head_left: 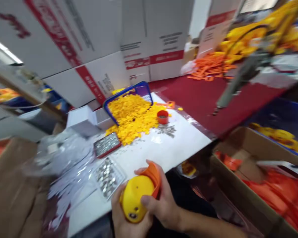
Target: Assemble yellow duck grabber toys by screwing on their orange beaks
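Note:
A yellow rounded plastic toy shell (136,191) with a small hole and a dark ringed spot sits in my left hand (119,210), whose fingers wrap round its side and underside. My right hand (165,205) grips a curved orange plastic piece (154,173) against the shell's right side, with the thumb resting on the yellow surface. How the two parts join is hidden by my fingers. Just left of my hands lies a clear tray of shiny metal pieces (108,178). Behind it is a red tray of small metal parts (106,144).
Small yellow parts (136,129) spill from a tipped blue basket (147,91) on the white tabletop (183,145). Beside them stands a red cup (162,117). A power screwdriver (229,91) hangs at right, above a cardboard box (253,198) of orange parts. Plastic bags (64,148) lie left.

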`<state>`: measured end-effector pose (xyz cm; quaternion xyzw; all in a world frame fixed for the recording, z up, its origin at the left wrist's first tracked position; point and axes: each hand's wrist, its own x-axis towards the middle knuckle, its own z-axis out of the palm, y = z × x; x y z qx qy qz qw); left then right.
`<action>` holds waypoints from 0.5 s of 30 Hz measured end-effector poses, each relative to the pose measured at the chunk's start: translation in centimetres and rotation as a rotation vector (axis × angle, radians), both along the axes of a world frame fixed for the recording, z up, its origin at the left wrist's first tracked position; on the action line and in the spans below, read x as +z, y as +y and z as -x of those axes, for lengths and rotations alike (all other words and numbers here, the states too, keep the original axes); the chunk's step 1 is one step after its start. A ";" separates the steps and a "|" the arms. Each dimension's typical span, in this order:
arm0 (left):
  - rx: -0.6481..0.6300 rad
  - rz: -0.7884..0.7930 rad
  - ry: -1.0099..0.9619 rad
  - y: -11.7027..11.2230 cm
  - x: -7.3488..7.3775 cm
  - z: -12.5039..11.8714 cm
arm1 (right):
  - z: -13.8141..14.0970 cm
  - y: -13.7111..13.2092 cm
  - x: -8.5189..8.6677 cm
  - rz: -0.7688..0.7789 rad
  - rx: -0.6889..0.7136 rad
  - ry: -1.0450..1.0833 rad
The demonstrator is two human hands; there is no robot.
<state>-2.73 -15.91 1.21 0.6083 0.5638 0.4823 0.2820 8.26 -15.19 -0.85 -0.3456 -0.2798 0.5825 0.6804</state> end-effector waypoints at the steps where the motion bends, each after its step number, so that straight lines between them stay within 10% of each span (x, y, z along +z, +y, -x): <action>1: 0.065 0.006 0.022 -0.1 0.0 -0.1 | -0.2 0.1 0.5 0.012 0.032 -0.012; 8: 0.167 -0.048 0.004 -0.7 0.2 -0.5 | -1.7 1.3 1.7 0.018 0.379 0.026; 15: -0.200 0.358 -0.412 -1.1 0.4 0.6 | -3.6 1.6 -0.4 0.016 0.611 -0.093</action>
